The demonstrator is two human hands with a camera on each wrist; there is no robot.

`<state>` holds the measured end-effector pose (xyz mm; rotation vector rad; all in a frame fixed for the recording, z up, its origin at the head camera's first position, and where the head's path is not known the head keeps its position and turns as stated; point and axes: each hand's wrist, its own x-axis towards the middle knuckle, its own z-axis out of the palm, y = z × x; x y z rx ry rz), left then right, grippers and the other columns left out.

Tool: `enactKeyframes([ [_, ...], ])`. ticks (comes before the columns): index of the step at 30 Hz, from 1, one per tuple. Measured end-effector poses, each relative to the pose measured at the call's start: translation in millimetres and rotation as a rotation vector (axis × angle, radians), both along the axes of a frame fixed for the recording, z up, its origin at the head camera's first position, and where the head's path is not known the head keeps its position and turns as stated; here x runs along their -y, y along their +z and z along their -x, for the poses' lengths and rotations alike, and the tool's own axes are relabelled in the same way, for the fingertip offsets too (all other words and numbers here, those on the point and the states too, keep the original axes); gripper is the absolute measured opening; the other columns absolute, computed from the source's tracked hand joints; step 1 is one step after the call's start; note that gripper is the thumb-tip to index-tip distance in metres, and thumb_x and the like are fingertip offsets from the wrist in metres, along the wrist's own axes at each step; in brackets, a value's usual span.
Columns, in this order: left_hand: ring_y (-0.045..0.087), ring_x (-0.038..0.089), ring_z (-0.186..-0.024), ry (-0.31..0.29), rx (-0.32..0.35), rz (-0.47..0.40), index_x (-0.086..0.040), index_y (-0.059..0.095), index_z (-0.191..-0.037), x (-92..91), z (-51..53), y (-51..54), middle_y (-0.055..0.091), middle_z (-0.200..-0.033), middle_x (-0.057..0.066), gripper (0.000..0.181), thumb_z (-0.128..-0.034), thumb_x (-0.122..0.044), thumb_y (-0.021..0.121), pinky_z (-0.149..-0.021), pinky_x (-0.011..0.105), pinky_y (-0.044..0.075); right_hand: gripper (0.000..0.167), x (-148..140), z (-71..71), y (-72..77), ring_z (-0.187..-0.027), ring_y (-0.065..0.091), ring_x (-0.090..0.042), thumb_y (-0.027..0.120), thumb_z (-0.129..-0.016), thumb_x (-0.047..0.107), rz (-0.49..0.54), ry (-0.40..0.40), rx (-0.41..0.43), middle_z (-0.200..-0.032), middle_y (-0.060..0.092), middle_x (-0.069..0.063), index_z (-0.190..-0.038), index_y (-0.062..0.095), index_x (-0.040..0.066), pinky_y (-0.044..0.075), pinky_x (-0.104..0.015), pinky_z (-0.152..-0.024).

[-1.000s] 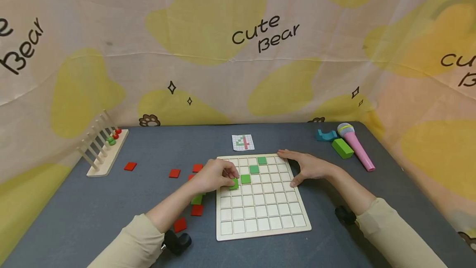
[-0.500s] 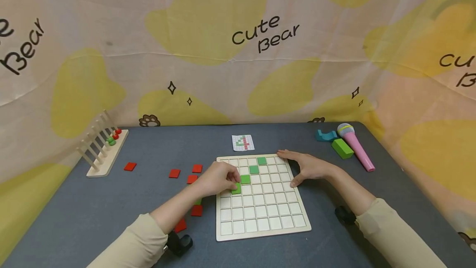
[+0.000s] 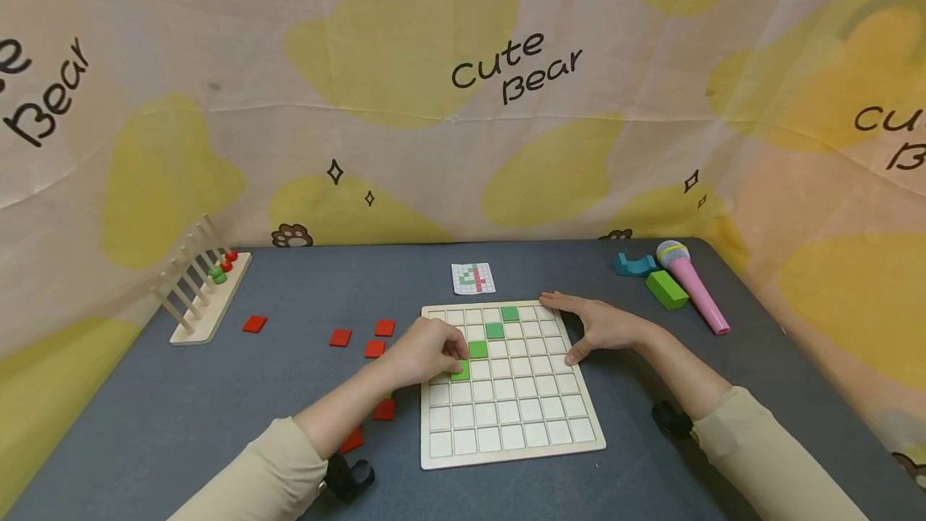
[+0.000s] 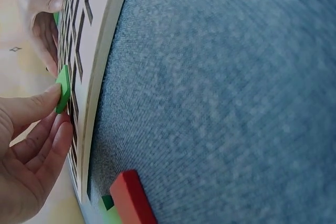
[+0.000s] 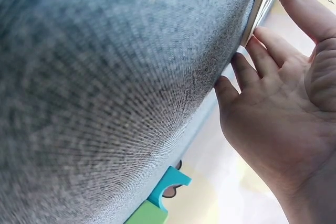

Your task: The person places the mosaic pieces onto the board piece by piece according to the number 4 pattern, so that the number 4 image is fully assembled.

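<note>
My left hand (image 3: pixel 427 350) pinches a green square tile (image 3: pixel 460 371) at the left part of a white gridded board (image 3: pixel 512 457). Close up in the left wrist view, the thumb lies against this tile (image 4: pixel 64 90), which is at the board's face; whether it sits flat in a cell cannot be told. Three other green tiles, one of them the nearest tile (image 3: pixel 478 350), form a diagonal towards the board's far edge. My right hand (image 3: pixel 604 325) rests on the board's right edge, thumb and fingers spread. Its fingertips touch that edge (image 5: pixel 254 17) in the right wrist view.
Several red tiles (image 3: pixel 340 338) lie left of the board, some partly behind the left arm. A small pattern card (image 3: pixel 473 278) lies beyond it. A peg stand (image 3: pixel 210 304) is far left; a pink microphone (image 3: pixel 694 288), green block (image 3: pixel 666 289) and blue arch piece (image 3: pixel 635 264) are back right.
My left hand has shifted slightly right and nearer with the green tile, which now lines up below the diagonal's nearest tile. The right hand and board have stayed put.
</note>
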<state>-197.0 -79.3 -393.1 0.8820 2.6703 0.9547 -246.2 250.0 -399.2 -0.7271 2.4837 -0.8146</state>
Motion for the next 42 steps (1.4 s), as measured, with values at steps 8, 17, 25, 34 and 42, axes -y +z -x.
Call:
enactKeyframes([
  [8,0.06,0.007,-0.073,0.021,-0.024,0.032,-0.011,0.077,-0.08,-0.4,-0.7,-0.1,0.074,-0.077,-0.002,0.007,-0.0773,-0.005,0.08,-0.066,0.022,0.048,0.111,0.9,-1.4,1.7,-0.153,0.013,-0.043,0.089,-0.067,0.033,0.006,-0.005,0.001,-0.165,0.017,-0.02,-0.156,0.028,0.007,0.016,-0.069,-0.117],
  [17,0.056,0.007,-0.071,0.047,-0.06,0.057,-0.012,0.078,-0.084,-0.1,-0.8,0.9,0.071,-0.074,-0.003,0.008,-0.0774,-0.007,0.081,-0.064,0.023,0.045,0.111,1.0,-0.7,1.3,-0.153,0.013,-0.044,0.089,-0.067,0.033,0.003,-0.005,-0.001,-0.165,0.017,-0.02,-0.156,0.028,0.007,0.016,-0.069,-0.117],
  [25,0.057,0.009,-0.073,0.057,-0.037,0.017,-0.009,0.076,-0.097,14.2,1.5,8.2,0.069,-0.082,0.001,0.017,-0.0804,-0.005,0.076,-0.065,0.021,0.045,0.111,1.3,-0.4,0.5,-0.153,0.013,-0.043,0.089,-0.067,0.033,0.003,-0.003,0.0,-0.165,0.018,-0.019,-0.156,0.027,0.007,0.016,-0.069,-0.117],
  [34,0.058,0.009,-0.078,0.047,0.025,0.035,-0.011,0.075,-0.102,43.8,7.1,19.8,0.068,-0.09,0.002,0.017,-0.0855,-0.007,0.073,-0.065,0.022,0.048,0.112,0.1,0.2,-0.2,-0.153,0.013,-0.044,0.089,-0.066,0.034,-0.006,-0.009,-0.007,-0.165,0.018,-0.02,-0.156,0.028,0.008,0.016,-0.07,-0.116],
  [42,0.051,0.011,-0.081,-0.051,0.035,0.068,-0.015,0.075,-0.104,73.4,10.3,21.4,0.064,-0.095,0.008,0.023,-0.0862,-0.001,0.07,-0.07,0.023,0.045,0.11,0.6,0.3,-1.0,-0.153,0.013,-0.044,0.089,-0.067,0.034,0.0,-0.005,0.0,-0.165,0.018,-0.018,-0.156,0.028,0.008,0.016,-0.07,-0.116],
])
